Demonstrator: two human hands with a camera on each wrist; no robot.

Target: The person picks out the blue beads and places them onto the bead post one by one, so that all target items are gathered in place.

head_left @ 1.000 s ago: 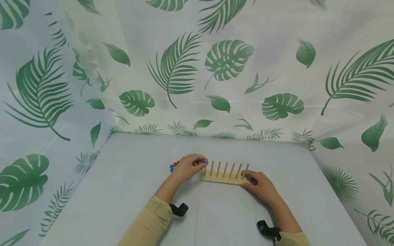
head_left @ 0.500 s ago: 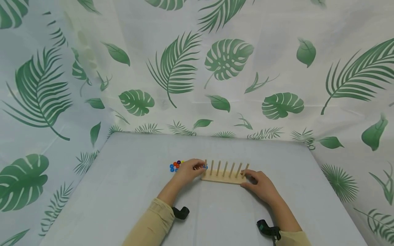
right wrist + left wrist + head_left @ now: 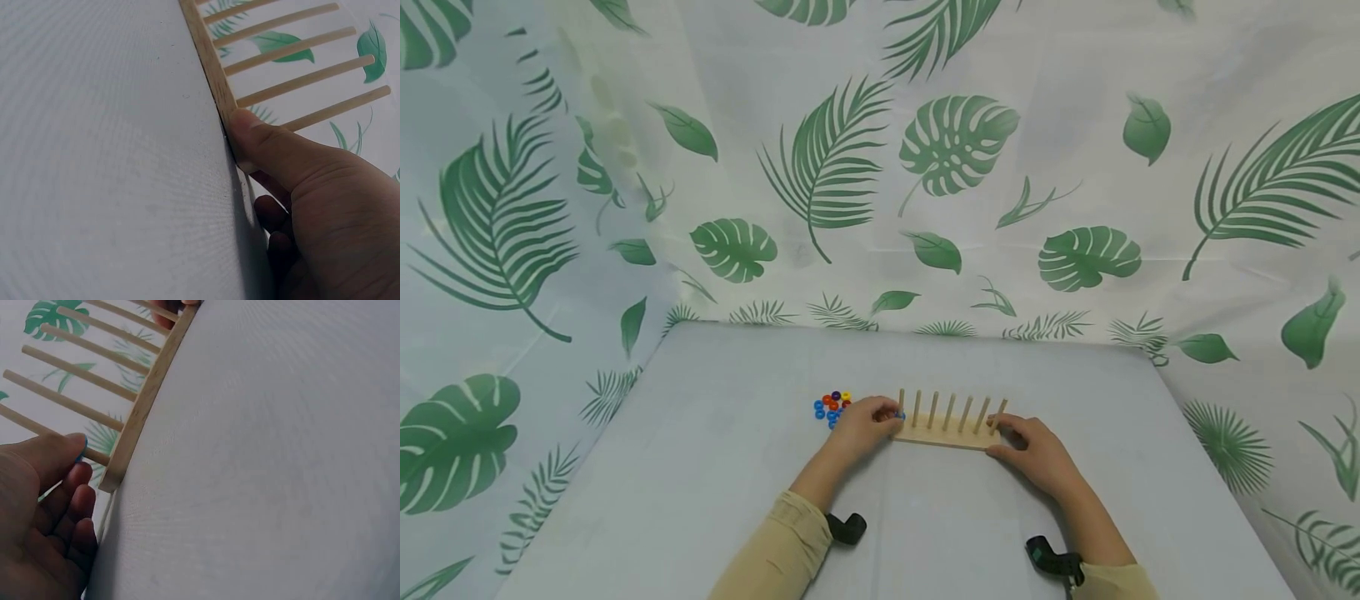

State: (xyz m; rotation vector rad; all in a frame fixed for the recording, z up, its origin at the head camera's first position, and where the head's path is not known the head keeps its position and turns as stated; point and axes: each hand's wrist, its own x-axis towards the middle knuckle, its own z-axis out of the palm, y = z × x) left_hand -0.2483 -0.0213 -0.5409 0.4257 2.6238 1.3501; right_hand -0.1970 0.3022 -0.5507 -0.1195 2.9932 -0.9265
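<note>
Two sleeved forearms (image 3: 778, 542) slant forward and inward over the worktop (image 3: 955, 517), the right hand (image 3: 1036, 450) gripping the near end of the wooden peg rack (image 3: 943, 433), thumb in front and fingers behind. The left hand (image 3: 863, 423), its lower fingers loosely curled, pinches a blue bead (image 3: 82, 449) low on the peg closest to it, the rack spanning between both hands. Just beyond the left hand's outer side lie coloured beads (image 3: 833, 406), and well past both hands hangs a leaf-printed cloth (image 3: 850, 275).

blue bead (image 3: 84, 449): mostly hidden | peg rack (image 3: 214, 75): cut off, right wrist view
</note>
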